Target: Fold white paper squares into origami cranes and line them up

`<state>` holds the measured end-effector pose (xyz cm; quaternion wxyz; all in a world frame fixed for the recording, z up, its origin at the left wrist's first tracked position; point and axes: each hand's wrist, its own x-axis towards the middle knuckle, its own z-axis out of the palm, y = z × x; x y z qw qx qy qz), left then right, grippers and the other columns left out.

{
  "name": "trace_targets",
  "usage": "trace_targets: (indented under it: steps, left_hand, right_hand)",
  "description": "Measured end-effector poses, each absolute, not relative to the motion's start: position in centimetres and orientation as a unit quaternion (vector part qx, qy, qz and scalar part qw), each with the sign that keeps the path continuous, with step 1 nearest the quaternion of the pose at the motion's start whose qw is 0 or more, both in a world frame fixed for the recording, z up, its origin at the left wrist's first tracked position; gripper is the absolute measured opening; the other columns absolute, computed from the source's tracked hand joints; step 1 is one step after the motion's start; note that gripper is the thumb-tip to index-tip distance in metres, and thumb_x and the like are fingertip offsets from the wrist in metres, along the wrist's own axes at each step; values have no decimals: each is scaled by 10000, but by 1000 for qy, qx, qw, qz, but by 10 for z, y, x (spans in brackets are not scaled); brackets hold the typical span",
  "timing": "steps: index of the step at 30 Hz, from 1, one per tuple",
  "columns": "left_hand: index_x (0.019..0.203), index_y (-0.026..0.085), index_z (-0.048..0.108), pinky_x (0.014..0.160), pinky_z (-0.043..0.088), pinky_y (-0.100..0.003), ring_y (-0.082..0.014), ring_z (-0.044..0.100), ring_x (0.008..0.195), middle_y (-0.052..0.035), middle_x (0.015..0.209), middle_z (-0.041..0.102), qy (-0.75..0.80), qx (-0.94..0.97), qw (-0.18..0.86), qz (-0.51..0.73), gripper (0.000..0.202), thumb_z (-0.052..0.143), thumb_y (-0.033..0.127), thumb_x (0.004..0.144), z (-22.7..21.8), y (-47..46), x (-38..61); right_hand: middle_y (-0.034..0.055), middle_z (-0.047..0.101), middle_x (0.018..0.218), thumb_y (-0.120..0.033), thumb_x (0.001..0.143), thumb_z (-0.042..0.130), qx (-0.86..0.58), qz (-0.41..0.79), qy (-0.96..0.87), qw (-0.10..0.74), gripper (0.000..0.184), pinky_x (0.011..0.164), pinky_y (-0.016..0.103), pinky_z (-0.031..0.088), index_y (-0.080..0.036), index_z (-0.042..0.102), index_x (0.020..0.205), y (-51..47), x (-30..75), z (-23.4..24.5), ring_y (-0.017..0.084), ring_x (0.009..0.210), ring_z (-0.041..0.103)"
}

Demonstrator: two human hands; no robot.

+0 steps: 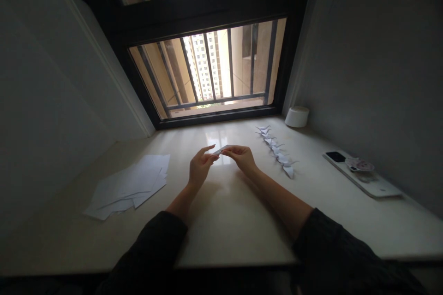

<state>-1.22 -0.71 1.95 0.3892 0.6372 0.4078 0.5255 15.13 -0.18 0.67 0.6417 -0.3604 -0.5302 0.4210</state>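
A small piece of folded white paper (220,150) is held between my two hands, above the pale sill. My right hand (241,156) pinches its right end between thumb and fingers. At the other end, my left hand (201,164) grips the lower left tip with the thumb, its index finger stretched out above the paper. The paper's exact folds are too small to make out. To the right of my hands stands a row of several folded paper cranes (276,150). Off to the left lies a loose stack of white paper sheets (134,182).
The pale window sill (235,230) runs between two grey side walls. At its back is a dark-framed window (221,117) with bars outside. A white cup-like object (296,117) stands in the back right corner. Along the right wall lies a phone (375,187) with a round sticker-like grip.
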Motion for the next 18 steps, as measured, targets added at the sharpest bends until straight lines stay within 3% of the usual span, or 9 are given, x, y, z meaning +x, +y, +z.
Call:
trace_targets:
  steps: [5,18]
  left_hand:
    - [854,177,719,670,515,-293,-179,656,739,-65,808,720,398,631,375,550,229,680,346,704,17,-7,-11]
    - [825,214,725,779,528,-345,-199,669,790,-39,832,724,417,630,309,578,202,695,365,695,12,-7,-12]
  right_hand:
    - [34,727,819,-395,657,722,-331,431,-559,626,190,829,391,498,-222,733,736,-6,148,12,224,815,665]
    - [36,728,830,-324,560,791,-300,495,-503,642,214,849,404,507,-214,730,733,-7,143,11,222,824,666]
